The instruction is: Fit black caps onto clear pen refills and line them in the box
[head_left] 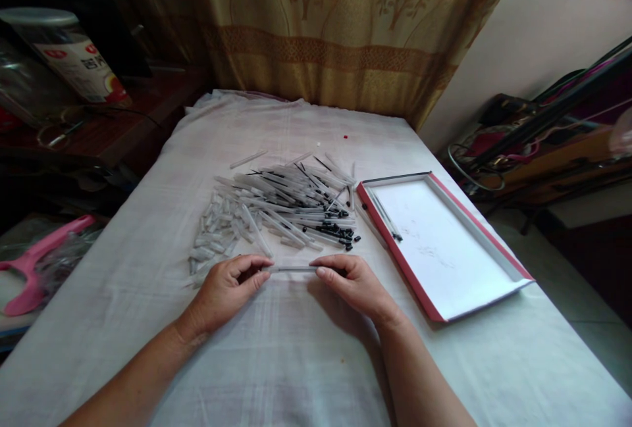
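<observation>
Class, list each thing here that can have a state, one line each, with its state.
Tube: held level between both hands.
Left hand: pinching one end of it.
Right hand: pinching the other end.
Heap of tubes: loose, unsorted.
Tray: open, few thin sticks inside.
Jar: lid on.
Curtain: drawn.

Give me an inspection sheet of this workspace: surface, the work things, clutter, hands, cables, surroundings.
Surface: table under a wrinkled white cloth.
Job's things: clear tube held level between both hands; mixed pile of tubes and black-tipped refills behind it; small clear pieces heaped at its left; red-rimmed tray at right, with a few loose refills inside.
Clutter: red speck on the cloth.
Hands: left hand and right hand each pinch one end of the clear tube.
Cables: wire loops right of the table.
Surroundings: patterned curtain behind; jar and pink tool at left.
</observation>
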Tool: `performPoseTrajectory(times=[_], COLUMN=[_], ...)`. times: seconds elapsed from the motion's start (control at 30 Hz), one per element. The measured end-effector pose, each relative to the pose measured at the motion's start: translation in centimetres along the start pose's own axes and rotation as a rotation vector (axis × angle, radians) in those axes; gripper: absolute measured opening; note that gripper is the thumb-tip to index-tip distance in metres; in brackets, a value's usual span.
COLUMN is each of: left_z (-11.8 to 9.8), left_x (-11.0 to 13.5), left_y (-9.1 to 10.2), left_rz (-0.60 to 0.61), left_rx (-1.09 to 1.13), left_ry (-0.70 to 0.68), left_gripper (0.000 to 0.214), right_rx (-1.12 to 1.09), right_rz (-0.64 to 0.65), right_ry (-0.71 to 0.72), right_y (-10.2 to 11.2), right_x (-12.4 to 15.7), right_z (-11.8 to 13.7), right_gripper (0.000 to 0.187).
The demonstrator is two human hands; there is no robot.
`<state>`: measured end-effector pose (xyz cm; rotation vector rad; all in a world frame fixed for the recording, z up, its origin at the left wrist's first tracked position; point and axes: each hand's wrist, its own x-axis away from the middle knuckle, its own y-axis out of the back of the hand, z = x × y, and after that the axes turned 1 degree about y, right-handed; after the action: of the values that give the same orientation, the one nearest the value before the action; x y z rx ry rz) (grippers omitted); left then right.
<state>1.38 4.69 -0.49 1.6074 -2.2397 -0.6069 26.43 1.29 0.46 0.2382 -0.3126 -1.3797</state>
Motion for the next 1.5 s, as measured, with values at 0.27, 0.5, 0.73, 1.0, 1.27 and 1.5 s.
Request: performPoseTrajectory(times=[0.27, 0.5, 0.73, 1.0, 1.27, 1.5], left_z=[-0.2, 0.3, 1.1, 1.4, 1.8, 1.6], left_x=[-0.3, -0.5, -0.7, -0.8, -0.8, -0.9], left_y=[0.0, -0.2, -0.6, -0.4, -0.3, -0.2], left_rz=[-0.026, -0.040, -0.063, -0.032, -0.069, -0.062], left_rx=[-0.011, -0.027, 0.057, 0.013, -0.058, -0.094], left_ry=[0.029, 0.012, -0.003, -0.012, -0.068, -0.085], left_gripper=[0.025, 0.027, 0.044, 0.038, 0.035, 0.033], right_rx=[0.045, 0.160, 0.233, 0.506, 0.819, 0.808], right_rz=[-0.040, -0.046, -0.404, -0.950, -0.762, -0.593], right_ry=[0.073, 0.104, 0.225, -0.203, -0.444, -0.396], right_y=[-0.8, -0.6, 1.0, 13.2, 14.5, 13.8], right_x=[-0.2, -0.3, -0.2, -1.4, -4.1, -4.3], right_z=[-0.7, 0.0, 0.4, -2.2, -5.1, -5.8], right_gripper=[0.022, 0.019, 0.016, 0.036, 0.032, 0.032])
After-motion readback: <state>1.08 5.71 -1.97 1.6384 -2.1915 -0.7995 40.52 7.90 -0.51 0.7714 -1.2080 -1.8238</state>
